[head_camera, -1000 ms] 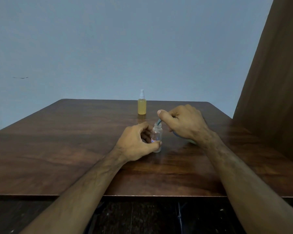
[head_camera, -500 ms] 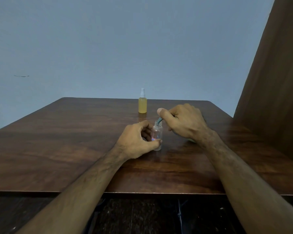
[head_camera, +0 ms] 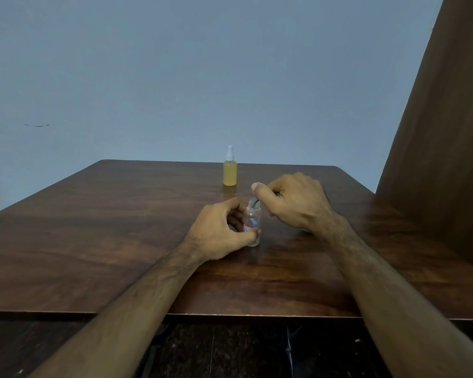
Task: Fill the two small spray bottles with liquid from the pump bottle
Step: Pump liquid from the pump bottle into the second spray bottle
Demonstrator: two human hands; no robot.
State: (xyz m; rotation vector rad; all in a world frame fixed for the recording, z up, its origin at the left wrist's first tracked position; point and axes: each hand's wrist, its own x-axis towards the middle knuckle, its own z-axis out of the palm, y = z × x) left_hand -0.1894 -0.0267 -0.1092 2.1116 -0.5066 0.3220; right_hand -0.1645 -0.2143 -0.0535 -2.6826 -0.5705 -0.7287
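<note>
L hand (head_camera: pixel 219 231) fingers grip upright clear bottle (head_camera: pixel 252 225), mouth up; R hand (head_camera: pixel 292 203) fingers pinch nozzle (head_camera: pixel 254 202).

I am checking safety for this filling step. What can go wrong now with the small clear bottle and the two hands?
The clear bottle is open, and the left hand holds only its lower part: it could tip. The right hand hides the pump bottle, so the teal nozzle may slip off the narrow mouth and spill on the table.

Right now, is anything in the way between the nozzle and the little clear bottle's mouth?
Nothing visible. The right hand holds the nozzle right at the open mouth of the clear bottle, which the left hand steadies.
</note>
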